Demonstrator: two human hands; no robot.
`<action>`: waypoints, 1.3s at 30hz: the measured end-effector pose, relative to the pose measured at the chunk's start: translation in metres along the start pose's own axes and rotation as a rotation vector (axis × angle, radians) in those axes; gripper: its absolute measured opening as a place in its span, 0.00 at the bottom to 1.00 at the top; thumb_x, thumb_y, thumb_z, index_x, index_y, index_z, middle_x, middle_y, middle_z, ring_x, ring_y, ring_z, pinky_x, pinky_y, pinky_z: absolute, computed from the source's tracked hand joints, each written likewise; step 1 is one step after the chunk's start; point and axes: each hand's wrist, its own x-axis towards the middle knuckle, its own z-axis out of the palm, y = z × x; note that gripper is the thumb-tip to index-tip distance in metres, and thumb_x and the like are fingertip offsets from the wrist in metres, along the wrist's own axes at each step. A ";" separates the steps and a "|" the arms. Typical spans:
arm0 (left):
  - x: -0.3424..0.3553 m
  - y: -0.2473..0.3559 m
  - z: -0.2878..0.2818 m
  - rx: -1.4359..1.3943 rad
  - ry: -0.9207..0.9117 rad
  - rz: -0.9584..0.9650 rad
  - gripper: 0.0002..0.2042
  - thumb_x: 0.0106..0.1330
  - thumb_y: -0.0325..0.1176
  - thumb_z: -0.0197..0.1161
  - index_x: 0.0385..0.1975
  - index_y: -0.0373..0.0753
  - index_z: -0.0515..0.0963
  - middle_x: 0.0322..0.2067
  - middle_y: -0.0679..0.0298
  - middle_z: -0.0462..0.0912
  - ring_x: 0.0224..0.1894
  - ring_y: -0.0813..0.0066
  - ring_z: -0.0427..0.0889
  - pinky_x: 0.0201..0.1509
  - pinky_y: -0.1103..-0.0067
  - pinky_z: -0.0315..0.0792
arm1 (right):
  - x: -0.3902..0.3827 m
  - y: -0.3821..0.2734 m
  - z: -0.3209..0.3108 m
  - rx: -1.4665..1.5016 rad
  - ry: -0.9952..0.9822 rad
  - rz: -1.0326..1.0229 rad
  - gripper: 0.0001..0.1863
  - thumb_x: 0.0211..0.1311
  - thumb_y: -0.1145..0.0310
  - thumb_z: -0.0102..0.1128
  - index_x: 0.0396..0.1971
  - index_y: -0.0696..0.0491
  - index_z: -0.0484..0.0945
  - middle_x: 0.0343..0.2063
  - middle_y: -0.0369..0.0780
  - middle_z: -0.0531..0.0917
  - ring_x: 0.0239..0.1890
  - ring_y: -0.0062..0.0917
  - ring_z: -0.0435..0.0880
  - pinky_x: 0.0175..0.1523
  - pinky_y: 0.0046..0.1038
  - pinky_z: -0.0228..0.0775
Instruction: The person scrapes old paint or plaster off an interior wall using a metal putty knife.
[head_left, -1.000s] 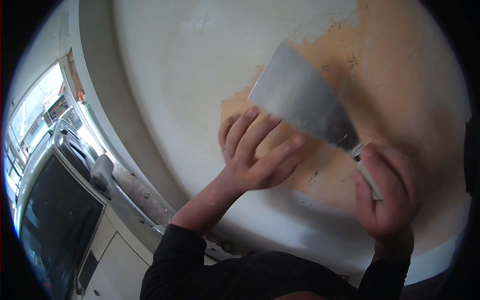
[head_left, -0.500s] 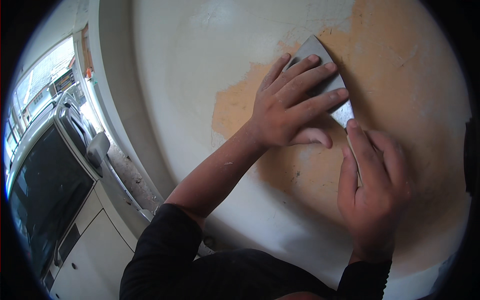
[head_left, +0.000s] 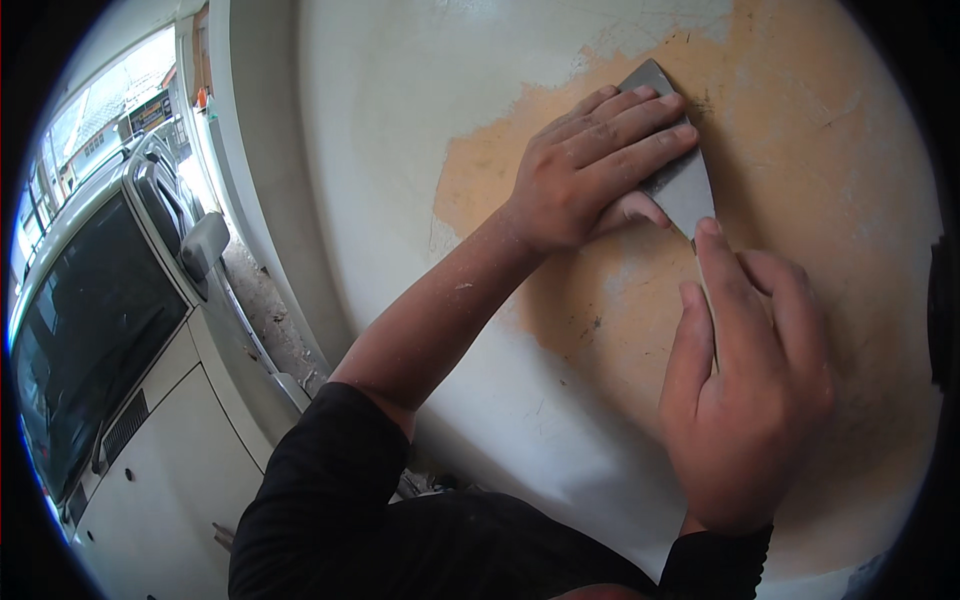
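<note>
A metal scraper (head_left: 692,185) with a wide blade and a pale handle lies angled against the wall (head_left: 850,160), on a peach-coloured patch amid off-white paint. My left hand (head_left: 600,180) rests with its fingers stretched flat over the blade, covering much of it, its thumb bent beneath. My right hand (head_left: 750,380) grips the handle from below, the forefinger extended along it toward the blade.
A light-coloured vehicle (head_left: 140,420) with a dark windscreen and a side mirror (head_left: 205,243) stands at my left. A pale pillar edge (head_left: 255,140) runs beside the wall, with a bright opening and buildings beyond. Gritty ground (head_left: 275,310) shows between vehicle and wall.
The scraper blade has come down onto the wall from its raised, flatter angle. My left hand has moved up and right onto the blade. Both hands sit slightly higher in view.
</note>
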 end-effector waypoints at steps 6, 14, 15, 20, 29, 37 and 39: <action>0.000 0.001 -0.003 0.067 -0.027 0.064 0.33 0.71 0.60 0.47 0.52 0.32 0.79 0.52 0.47 0.81 0.55 0.47 0.80 0.61 0.60 0.73 | 0.005 0.000 -0.006 0.078 -0.079 0.057 0.17 0.54 0.78 0.63 0.45 0.53 0.84 0.32 0.42 0.80 0.33 0.36 0.82 0.38 0.34 0.74; -0.003 0.004 -0.003 0.101 0.014 -0.027 0.29 0.67 0.57 0.53 0.52 0.36 0.79 0.53 0.51 0.81 0.55 0.48 0.80 0.61 0.61 0.72 | -0.007 0.003 -0.011 0.101 -0.005 -0.069 0.17 0.55 0.76 0.64 0.46 0.52 0.83 0.34 0.43 0.83 0.36 0.38 0.83 0.40 0.35 0.74; -0.003 0.003 -0.001 0.089 0.038 -0.038 0.26 0.63 0.55 0.60 0.53 0.41 0.79 0.53 0.54 0.81 0.55 0.50 0.80 0.61 0.60 0.72 | -0.007 0.006 -0.008 0.105 -0.006 -0.076 0.17 0.55 0.76 0.64 0.46 0.52 0.83 0.34 0.43 0.83 0.36 0.38 0.83 0.40 0.35 0.74; -0.002 -0.001 0.002 0.088 -0.008 0.000 0.27 0.64 0.56 0.58 0.53 0.41 0.79 0.54 0.54 0.80 0.57 0.50 0.79 0.62 0.61 0.71 | -0.008 0.014 -0.005 0.050 -0.051 0.068 0.17 0.56 0.74 0.65 0.47 0.52 0.82 0.34 0.44 0.84 0.35 0.38 0.84 0.40 0.34 0.75; -0.002 0.003 -0.003 0.018 0.030 -0.134 0.26 0.71 0.54 0.52 0.57 0.39 0.76 0.57 0.51 0.77 0.62 0.48 0.74 0.66 0.59 0.66 | -0.001 0.014 -0.005 0.329 -0.028 -0.053 0.19 0.48 0.79 0.64 0.45 0.56 0.83 0.33 0.46 0.84 0.34 0.37 0.84 0.39 0.31 0.75; 0.000 0.001 -0.005 0.014 0.003 -0.097 0.27 0.73 0.55 0.48 0.57 0.37 0.75 0.58 0.49 0.76 0.62 0.46 0.73 0.67 0.59 0.65 | 0.000 0.012 0.008 0.293 0.078 -0.048 0.15 0.51 0.78 0.67 0.42 0.55 0.84 0.32 0.44 0.86 0.33 0.35 0.86 0.39 0.30 0.77; 0.001 0.001 -0.004 0.001 -0.013 -0.097 0.28 0.73 0.55 0.47 0.58 0.36 0.74 0.58 0.49 0.75 0.63 0.46 0.72 0.67 0.59 0.64 | 0.000 0.012 0.006 0.329 0.098 -0.023 0.15 0.51 0.78 0.67 0.42 0.54 0.84 0.32 0.44 0.86 0.33 0.35 0.87 0.39 0.30 0.77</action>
